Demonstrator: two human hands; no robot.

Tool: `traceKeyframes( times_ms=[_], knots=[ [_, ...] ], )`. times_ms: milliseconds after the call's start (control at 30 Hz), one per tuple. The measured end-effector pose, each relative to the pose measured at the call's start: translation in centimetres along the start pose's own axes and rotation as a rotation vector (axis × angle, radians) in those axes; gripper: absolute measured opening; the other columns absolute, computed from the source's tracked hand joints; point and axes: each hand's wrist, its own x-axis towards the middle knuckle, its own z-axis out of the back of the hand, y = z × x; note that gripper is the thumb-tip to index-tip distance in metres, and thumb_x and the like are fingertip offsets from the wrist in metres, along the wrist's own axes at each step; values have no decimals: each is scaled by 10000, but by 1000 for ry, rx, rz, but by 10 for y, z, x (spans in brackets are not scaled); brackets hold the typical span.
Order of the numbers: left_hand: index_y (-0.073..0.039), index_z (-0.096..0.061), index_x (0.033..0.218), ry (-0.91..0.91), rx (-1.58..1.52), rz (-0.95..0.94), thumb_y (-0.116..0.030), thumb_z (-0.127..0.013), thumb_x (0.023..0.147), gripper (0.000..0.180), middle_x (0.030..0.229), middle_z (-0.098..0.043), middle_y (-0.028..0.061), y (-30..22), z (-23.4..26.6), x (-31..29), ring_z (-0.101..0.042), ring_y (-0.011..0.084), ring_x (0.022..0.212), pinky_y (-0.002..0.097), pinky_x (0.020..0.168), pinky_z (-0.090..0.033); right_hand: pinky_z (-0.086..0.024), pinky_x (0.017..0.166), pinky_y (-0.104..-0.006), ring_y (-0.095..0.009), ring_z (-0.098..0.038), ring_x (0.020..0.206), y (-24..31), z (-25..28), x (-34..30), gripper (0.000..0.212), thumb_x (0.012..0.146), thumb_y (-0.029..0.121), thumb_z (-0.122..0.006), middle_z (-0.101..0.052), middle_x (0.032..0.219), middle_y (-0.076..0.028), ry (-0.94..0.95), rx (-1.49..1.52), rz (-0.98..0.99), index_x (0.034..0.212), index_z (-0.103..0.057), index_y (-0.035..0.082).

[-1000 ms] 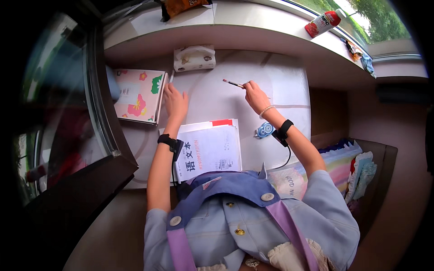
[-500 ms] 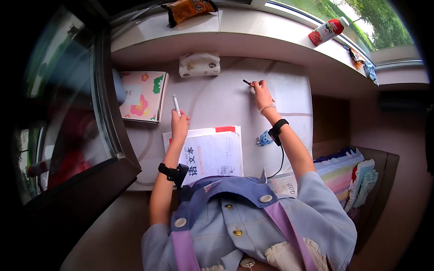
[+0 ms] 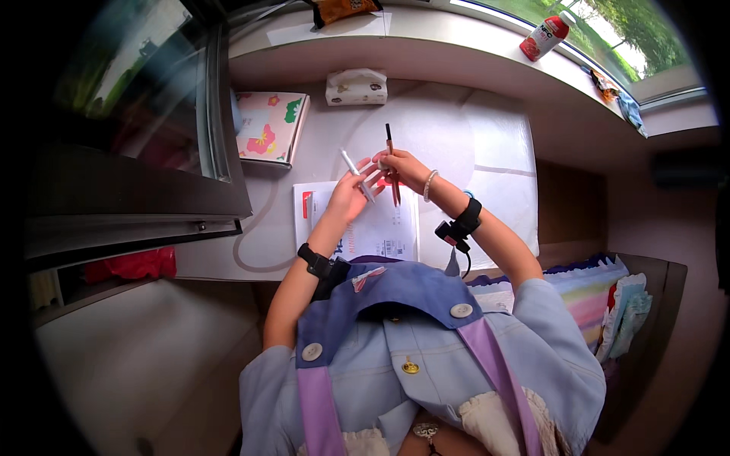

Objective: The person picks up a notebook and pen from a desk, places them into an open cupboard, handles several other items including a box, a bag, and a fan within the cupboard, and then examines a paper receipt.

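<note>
White notebook [image 3: 380, 228]: printed lettering [image 3: 350, 237]. Left hand [image 3: 350, 197] grips white pen [image 3: 350, 163], slanting toward far-left corner of desk [image 3: 502, 137]; right hand [image 3: 411, 170] pinches pencil [image 3: 390, 144], black end toward far edge.

The left hand [image 3: 353, 194] with its white pen [image 3: 350, 164] and the right hand [image 3: 409, 169] with its pencil [image 3: 388, 134], well apart earlier, have come close together by the notebook [image 3: 372, 228], the pencil's dark end swung forward

Pale-blue sleeves [image 3: 559, 327]; black wristbands [image 3: 315, 261]
</note>
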Motion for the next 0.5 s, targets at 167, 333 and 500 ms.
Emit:
traceKeyframes(
  times_ms=[167,333,500],
  knots=[
    [-89,-416,1258,38,24,58,-147,-429,807,455,1124,-501,82,13,-6,-4,-493,214,998,378,873,-405,-445,751,-356,-249,-546,804,-35,-43,-16,299,838,200,-444,-541,835,-130,-129,-214,87,1015,-493,-36],
    [-43,-474,1115,-61,110,-30,-157,-461,880,262,1059,-542,107,22,13,-19,-531,199,929,314,789,-443,-348,927,-401,-369,-423,1051,-75,-66,-38,343,793,91,-443,-421,1142,-241,-365,-967,784,1119,-445,-17],
    [-5,-463,1006,-209,404,-144,-104,-490,874,167,763,-530,66,-14,45,-34,-496,113,607,240,527,-433,-359,942,-394,-341,-411,1130,-42,15,-91,392,717,74,-537,-437,1228,-155,-542,-1142,673,1109,-520,70]
  ],
)
